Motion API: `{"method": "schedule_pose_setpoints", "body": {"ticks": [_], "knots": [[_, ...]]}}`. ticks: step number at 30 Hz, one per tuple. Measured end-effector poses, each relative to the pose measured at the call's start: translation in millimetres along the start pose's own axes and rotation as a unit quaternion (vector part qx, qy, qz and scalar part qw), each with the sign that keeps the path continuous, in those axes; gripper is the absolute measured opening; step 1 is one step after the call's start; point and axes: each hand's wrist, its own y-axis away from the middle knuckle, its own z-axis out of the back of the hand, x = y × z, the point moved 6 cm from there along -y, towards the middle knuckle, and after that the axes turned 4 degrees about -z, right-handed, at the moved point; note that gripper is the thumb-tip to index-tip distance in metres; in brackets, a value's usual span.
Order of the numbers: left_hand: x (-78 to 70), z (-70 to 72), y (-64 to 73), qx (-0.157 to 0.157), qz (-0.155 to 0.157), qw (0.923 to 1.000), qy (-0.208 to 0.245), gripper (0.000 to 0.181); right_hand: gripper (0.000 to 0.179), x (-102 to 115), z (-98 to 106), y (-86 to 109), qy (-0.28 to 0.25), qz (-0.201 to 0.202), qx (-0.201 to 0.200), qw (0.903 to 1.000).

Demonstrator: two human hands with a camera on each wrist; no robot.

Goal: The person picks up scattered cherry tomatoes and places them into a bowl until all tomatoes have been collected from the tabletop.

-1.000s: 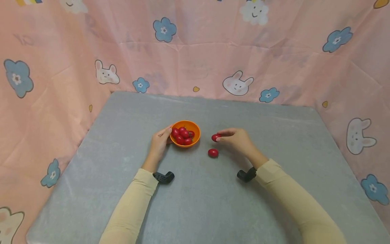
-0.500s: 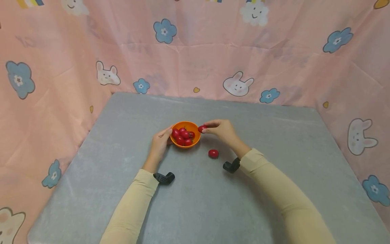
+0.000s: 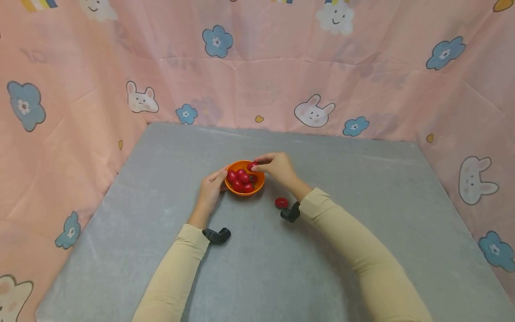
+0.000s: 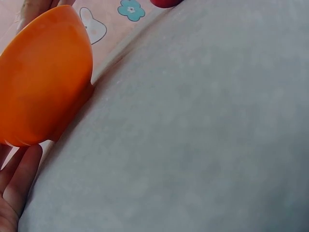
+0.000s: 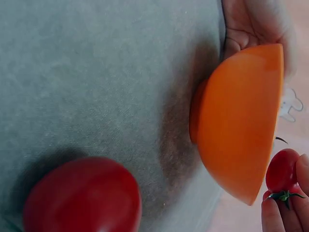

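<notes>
An orange bowl (image 3: 259,184) stands on the grey table with several red cherry tomatoes (image 3: 243,177) inside. My left hand (image 3: 209,190) holds the bowl at its left side, thumb at the rim; the left wrist view shows fingers (image 4: 24,174) against the bowl's lower wall. My right hand (image 3: 279,169) pinches one cherry tomato (image 5: 282,170) between thumb and fingers over the bowl's far right rim. A green stem shows on it in the right wrist view. Another cherry tomato (image 3: 281,203) lies on the table, right of the bowl and below my right wrist.
The grey table (image 3: 257,268) spreads around the bowl. Behind it and at both sides hangs a pink curtain (image 3: 257,67) printed with rabbits, clouds and blue flowers. A black wrist camera (image 3: 217,235) sits on the left wrist, another black camera (image 3: 290,213) on the right.
My right hand has carried the pinched cherry tomato leftward from beside the bowl to above it. My left hand, the bowl and the tomato on the table have stayed in place.
</notes>
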Motion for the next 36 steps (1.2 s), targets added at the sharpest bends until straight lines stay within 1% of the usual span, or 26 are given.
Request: {"method": "schedule_pose_setpoints", "body": {"ticks": [2,8,12,18,23,30,34,36], "knots": [[-0.3,0.2,0.2,-0.001,0.001,1.0,0.001,0.04,0.033,2.2,-2.5,-1.7,0.0,0.006,-0.003,1.0],[-0.7,-0.1,0.1,-0.001,0.004,1.0,-0.002,0.04,0.031,6.8,-11.6,-5.6,-0.006,0.006,0.004,1.0],[-1.6,-0.2,0.3,-0.002,0.002,1.0,0.0,0.04,0.031,10.6,-17.5,-6.4,0.002,0.012,0.005,0.9999],[-1.1,-0.3,0.0,-0.007,0.003,1.0,-0.004,0.039,0.031,14.2,-22.0,-5.8,0.023,0.029,-0.006,0.9993],[0.2,-0.1,-1.2,-0.011,0.003,0.9999,0.004,0.039,0.03,14.0,-23.0,-5.3,0.025,0.03,-0.014,0.9991],[-0.9,-0.4,-0.7,-0.01,0.002,0.9999,0.011,0.038,0.03,7.8,-16.9,-2.3,-0.017,0.013,-0.007,0.9998],[-1.4,-0.7,-0.6,-0.012,-0.001,0.9999,0.012,0.038,0.034,0.4,-6.7,4.3,-0.044,0.016,-0.008,0.9989],[-1.2,-0.8,-0.8,-0.012,0.0,0.9999,0.012,0.038,0.035,-6.2,-0.2,9.8,-0.047,0.014,-0.009,0.9987]]}}
